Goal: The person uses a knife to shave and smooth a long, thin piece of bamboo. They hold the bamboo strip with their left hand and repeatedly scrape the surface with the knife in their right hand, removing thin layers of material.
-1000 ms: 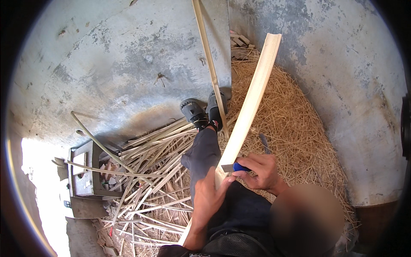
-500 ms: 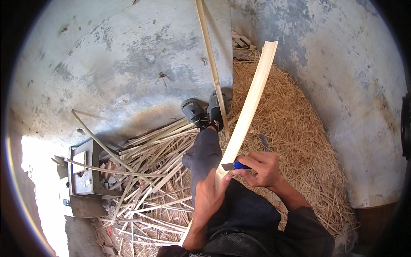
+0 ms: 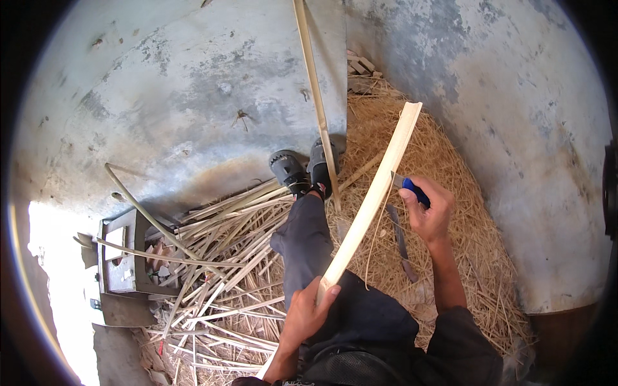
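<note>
A long pale split-bamboo strip (image 3: pixel 373 199) slants up and away across my lap. Near its lower part, my left hand (image 3: pixel 308 314) is wrapped round it. In my right hand (image 3: pixel 432 209) is a knife with a blue handle (image 3: pixel 416 192); its short blade (image 3: pixel 398 179) touches the strip's right edge, towards the far end. A thin curled shaving (image 3: pixel 378 235) hangs from that edge below the blade. My fingers cover part of the knife's handle.
A second knife (image 3: pixel 400 241) lies on the heap of shavings (image 3: pixel 450 257) at right. Cut strips (image 3: pixel 225 257) pile up at left beside a wooden box (image 3: pixel 122 257). A long bamboo strip (image 3: pixel 313 77) leans on the wall (image 3: pixel 193 83) by my shoes (image 3: pixel 290 168).
My right hand has moved up and right along the strip with the knife, and a thin shaving now trails from the edge. The strip and my left hand have shifted slightly down.
</note>
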Demonstrator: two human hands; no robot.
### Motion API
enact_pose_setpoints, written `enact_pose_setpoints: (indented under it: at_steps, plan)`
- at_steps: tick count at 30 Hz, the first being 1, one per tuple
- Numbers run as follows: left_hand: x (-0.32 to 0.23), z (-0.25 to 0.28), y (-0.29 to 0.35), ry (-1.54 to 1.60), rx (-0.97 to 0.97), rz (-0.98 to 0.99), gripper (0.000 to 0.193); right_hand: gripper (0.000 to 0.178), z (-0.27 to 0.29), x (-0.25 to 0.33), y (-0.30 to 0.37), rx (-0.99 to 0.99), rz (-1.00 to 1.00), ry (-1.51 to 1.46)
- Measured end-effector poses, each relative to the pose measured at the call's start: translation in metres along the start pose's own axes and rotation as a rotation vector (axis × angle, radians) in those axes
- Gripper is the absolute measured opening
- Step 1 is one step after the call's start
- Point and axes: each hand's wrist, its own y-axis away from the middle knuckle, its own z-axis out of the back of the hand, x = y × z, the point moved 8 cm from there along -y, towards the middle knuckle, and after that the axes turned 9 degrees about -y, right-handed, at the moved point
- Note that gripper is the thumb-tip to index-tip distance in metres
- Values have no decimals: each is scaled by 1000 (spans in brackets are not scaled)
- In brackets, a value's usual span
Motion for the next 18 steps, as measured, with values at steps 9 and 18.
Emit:
enact_pose_setpoints:
  at_steps: [9, 18]
  plan:
    - [15, 7, 10, -70, -36, 23, 36, 35, -14, -11, -2, 74, 89, 32]
    - [38, -1, 34, -91, 37, 67, 41, 54, 20, -84, -44, -95, -68, 165]
